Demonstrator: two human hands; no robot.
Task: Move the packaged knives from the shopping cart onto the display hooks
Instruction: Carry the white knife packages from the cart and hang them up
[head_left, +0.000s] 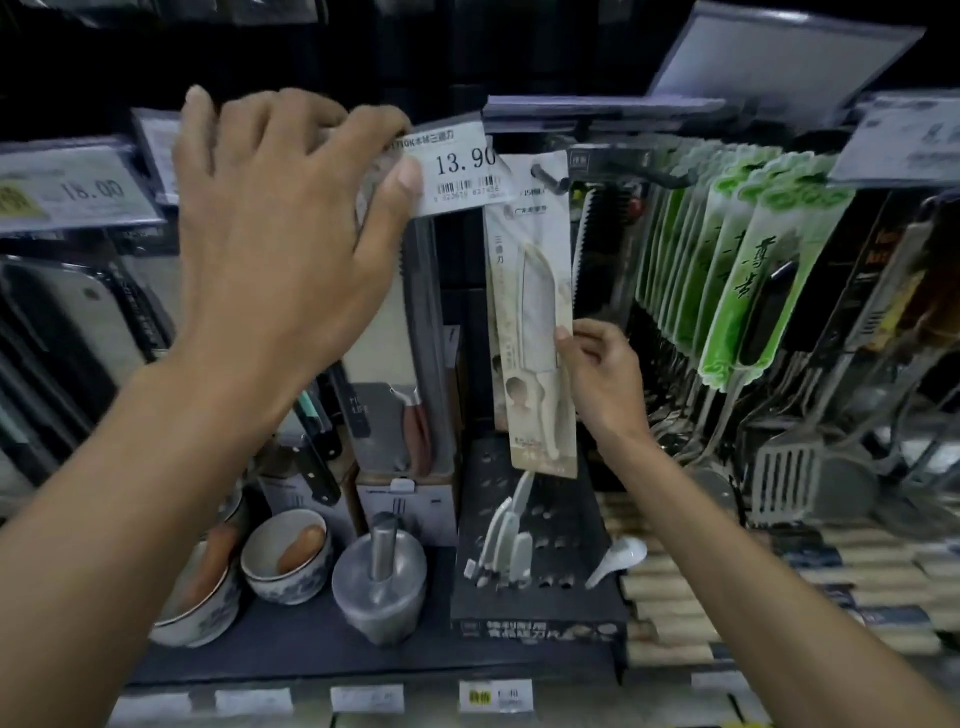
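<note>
Seen hanging below display hook (548, 177): packaged knife (535, 332), hook tip protruding at card top. Below hook, at card's right edge: right hand (605, 382), thumb and fingertips pinched on card. Left of hook: left hand (275, 234), thumb pressed on front of price tag (462, 166), fingers curled over its top. Right of hook: green-carded utensils (737, 291), hanging in row.

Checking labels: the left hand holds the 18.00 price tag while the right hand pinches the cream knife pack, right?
No: the head view shows the left hand holding the 13.90 price tag, not the 18.00 tag; the right hand pinches the knife pack.
</note>
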